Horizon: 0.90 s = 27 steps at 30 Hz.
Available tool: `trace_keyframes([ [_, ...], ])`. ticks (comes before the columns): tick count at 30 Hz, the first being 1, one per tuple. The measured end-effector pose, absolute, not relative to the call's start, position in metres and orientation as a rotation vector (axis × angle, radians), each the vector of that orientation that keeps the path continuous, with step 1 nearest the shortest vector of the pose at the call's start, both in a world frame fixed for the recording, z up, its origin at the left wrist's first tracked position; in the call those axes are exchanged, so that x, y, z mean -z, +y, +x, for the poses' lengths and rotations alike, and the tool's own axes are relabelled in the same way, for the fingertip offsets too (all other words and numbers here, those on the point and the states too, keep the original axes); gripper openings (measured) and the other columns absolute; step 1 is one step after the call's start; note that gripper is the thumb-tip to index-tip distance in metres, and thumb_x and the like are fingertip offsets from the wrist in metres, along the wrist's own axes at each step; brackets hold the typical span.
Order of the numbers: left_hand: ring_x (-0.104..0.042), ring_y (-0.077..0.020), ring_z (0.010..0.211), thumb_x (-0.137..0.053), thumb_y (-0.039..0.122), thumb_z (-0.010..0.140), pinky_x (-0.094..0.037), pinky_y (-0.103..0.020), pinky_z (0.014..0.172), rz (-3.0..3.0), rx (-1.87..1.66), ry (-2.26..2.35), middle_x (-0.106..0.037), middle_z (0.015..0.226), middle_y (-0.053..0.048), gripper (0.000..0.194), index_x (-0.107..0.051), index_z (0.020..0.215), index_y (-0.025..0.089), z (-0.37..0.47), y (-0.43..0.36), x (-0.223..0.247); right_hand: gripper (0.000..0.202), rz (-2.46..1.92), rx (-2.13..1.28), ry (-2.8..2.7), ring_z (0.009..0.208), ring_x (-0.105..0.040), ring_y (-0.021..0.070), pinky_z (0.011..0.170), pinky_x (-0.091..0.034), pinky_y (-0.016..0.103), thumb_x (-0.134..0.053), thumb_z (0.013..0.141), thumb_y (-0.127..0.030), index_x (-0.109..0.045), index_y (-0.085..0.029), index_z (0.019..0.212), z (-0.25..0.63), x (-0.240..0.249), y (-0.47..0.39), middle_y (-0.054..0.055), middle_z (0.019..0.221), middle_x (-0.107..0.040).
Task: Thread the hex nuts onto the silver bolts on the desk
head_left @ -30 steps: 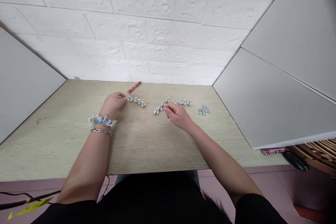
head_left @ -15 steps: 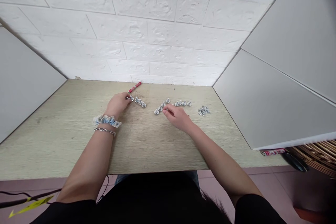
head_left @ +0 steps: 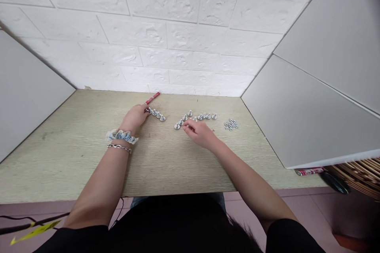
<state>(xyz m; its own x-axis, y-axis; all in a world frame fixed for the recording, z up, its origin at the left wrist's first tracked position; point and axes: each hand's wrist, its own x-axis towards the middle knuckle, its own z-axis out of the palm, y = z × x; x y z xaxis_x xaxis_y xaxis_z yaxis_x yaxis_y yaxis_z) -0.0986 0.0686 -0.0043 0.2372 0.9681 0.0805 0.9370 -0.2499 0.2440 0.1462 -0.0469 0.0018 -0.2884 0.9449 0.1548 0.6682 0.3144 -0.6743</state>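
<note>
Small silver bolts standing on their round heads or washers form groups on the wooden table. At the left end of one slanting row of bolts point(head_left: 158, 115), my left hand point(head_left: 135, 118) has its fingers closed around a bolt point(head_left: 147, 110), partly hidden by the fingertips. My right hand point(head_left: 201, 132) is pinched just beside a second slanting row of bolts point(head_left: 181, 122); whatever lies between its fingertips is too small to make out. Behind that hand, more bolts point(head_left: 208, 116) stand in a line, some partly covered by the fingers. A cluster of small nuts point(head_left: 230, 125) lies farther right.
A red marker-like stick point(head_left: 152, 98) lies near the white brick-pattern wall point(head_left: 184, 63). Grey panels point(head_left: 320, 114) border the table point(head_left: 178, 166) on both sides. At the right edge are a red patterned tube point(head_left: 310, 171), a dark oval object point(head_left: 336, 183) and a woven basket point(head_left: 356, 176).
My left hand has shifted slightly right, toward the bolt row, with the bolt in its fingers. My right hand has moved a touch left, still pinched.
</note>
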Motion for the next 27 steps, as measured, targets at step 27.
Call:
trace_keyframes([
  [27, -0.060, -0.0248, 0.071, -0.040, 0.055, 0.078, -0.041, -0.033, 0.058, 2.412, -0.151, 1.600, -0.065, 0.081, -0.005, 0.039, -0.054, 0.099, 0.025, -0.070, -0.024, -0.057, 0.041, -1.319, -0.270, -1.435, 0.047, -0.044, 0.0083, 0.049, -0.035, 0.024, -0.035, 0.087, -0.042, -0.050, -0.018, 0.057, 0.184, -0.045, -0.037, -0.002, 0.048, -0.043],
])
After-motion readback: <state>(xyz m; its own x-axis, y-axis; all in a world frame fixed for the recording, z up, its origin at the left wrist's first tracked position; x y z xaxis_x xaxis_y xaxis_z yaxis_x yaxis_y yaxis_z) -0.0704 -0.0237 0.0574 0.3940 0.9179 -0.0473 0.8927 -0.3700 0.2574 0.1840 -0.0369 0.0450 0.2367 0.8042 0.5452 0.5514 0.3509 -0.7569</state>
